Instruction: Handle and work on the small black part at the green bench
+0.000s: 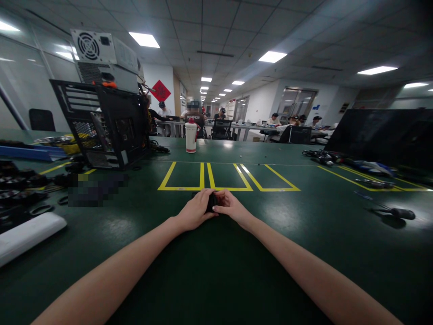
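A small black object is held between my two hands, low over the green table. My left hand wraps its fingers round the object's left side and top. From the right, my right hand pinches it with thumb and fingers. The fingers cover much of the object, so its exact shape is hidden. Just beyond my hands lie yellow tape outlines on the table.
At the left stands an open black computer case, with a power supply above it. A white cup stands farther back. A screwdriver and cables lie right; a white bar lies left. People sit at distant desks.
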Action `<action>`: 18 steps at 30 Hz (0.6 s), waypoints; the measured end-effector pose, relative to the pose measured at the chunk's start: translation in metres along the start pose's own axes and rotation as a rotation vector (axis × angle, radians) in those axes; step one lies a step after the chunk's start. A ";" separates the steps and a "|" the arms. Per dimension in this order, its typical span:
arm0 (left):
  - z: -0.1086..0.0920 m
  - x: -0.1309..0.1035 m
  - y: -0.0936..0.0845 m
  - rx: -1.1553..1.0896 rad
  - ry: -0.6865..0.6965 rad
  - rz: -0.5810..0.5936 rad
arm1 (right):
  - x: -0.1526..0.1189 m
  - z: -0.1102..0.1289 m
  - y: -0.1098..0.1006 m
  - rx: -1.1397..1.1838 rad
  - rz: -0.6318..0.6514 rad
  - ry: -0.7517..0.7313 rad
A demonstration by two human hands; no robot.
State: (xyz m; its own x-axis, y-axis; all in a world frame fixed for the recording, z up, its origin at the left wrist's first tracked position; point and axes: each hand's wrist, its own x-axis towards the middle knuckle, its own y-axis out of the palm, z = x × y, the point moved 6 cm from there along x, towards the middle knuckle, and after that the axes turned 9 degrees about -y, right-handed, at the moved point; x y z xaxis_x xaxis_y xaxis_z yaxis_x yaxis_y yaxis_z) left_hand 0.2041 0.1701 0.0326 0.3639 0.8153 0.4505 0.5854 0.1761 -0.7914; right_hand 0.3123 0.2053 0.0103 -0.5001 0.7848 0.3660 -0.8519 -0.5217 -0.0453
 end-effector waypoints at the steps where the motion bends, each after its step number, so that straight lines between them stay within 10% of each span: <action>1: 0.000 0.000 0.000 -0.004 0.003 -0.004 | 0.000 0.000 0.000 -0.003 0.004 -0.005; 18: -0.001 0.000 0.000 0.016 -0.004 0.014 | -0.001 0.003 0.002 -0.015 0.008 -0.003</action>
State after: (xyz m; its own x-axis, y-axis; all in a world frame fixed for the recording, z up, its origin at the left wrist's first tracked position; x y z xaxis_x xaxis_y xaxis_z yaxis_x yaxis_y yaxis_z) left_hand 0.2051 0.1695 0.0334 0.3688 0.8201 0.4375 0.5687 0.1732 -0.8041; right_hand 0.3120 0.2026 0.0127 -0.5064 0.7799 0.3680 -0.8503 -0.5226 -0.0624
